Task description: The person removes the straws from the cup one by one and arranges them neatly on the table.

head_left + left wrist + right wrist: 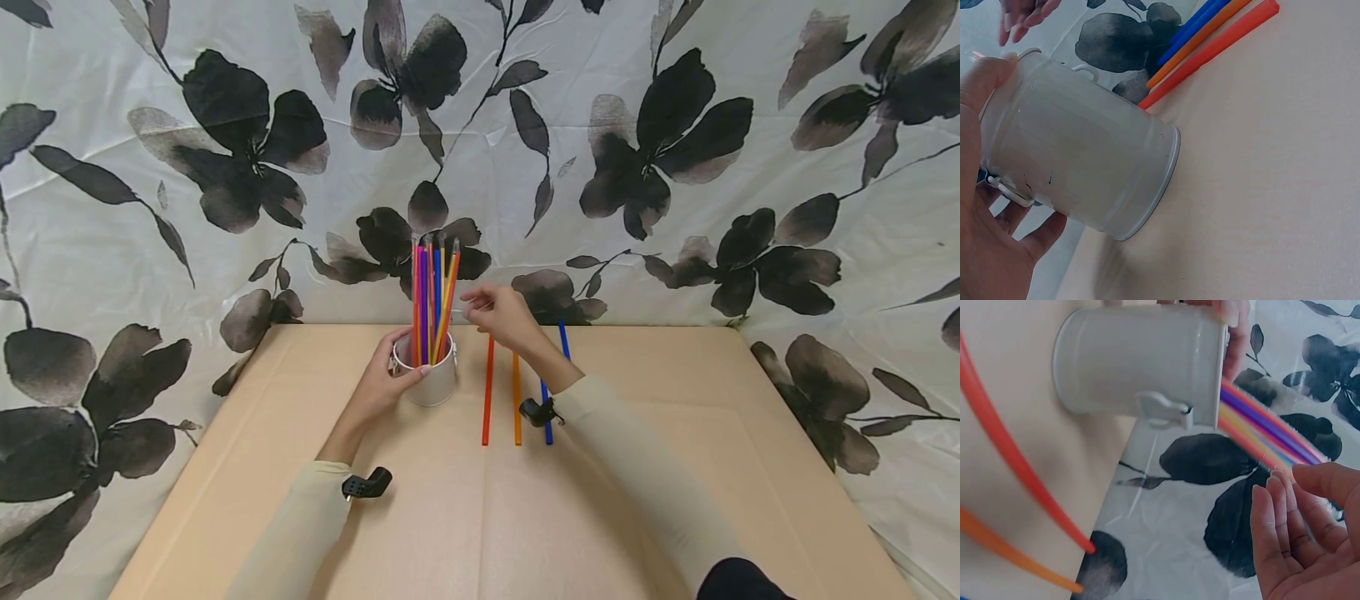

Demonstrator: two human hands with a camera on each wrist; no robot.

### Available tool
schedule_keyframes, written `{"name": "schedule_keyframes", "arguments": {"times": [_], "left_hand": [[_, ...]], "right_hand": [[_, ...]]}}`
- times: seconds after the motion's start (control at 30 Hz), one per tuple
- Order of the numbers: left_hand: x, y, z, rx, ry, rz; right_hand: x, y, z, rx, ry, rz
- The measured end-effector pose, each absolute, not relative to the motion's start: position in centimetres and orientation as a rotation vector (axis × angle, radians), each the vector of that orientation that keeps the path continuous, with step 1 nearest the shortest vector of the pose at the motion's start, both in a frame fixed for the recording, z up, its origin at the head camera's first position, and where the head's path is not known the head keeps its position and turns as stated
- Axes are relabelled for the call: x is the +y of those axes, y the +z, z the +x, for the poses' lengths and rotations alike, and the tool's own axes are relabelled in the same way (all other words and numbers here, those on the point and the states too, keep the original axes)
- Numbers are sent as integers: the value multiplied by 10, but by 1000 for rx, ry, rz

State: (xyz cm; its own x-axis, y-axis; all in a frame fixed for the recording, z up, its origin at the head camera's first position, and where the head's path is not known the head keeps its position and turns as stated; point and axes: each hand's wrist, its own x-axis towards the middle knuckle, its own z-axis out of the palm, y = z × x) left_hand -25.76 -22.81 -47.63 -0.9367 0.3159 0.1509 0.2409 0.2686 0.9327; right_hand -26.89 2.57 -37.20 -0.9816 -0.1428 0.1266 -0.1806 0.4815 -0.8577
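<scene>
Left hand (381, 382) was gripping a white pail (433, 385) around the desk's (450, 517) 11 o'clock, bunch of colourful straws (423, 304) poking up out of it. Right hand (502, 317) sat just beside the bunch, toward 2 or 3 o'clock, fingers loosely bent. Red, orange and blue straws (517, 400) lay at the pail's 3 o'clock.

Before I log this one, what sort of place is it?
Likely an improvised indoor recording corner: a creased floral-print sheet hangs behind a pale wood-toned table, with black wrist cameras in view.
</scene>
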Motion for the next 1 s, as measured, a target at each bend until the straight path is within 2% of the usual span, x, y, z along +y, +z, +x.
{"name": "schedule_keyframes", "arguments": {"times": [0.37,1.0], "left_hand": [[-227,-476,-260,2467,1782,536],[-227,-476,-262,2401,1827,533]], "right_hand": [[4,-371,-278,-2640,1666,414],[-7,-365,-278,-2628,1709,381]]}}
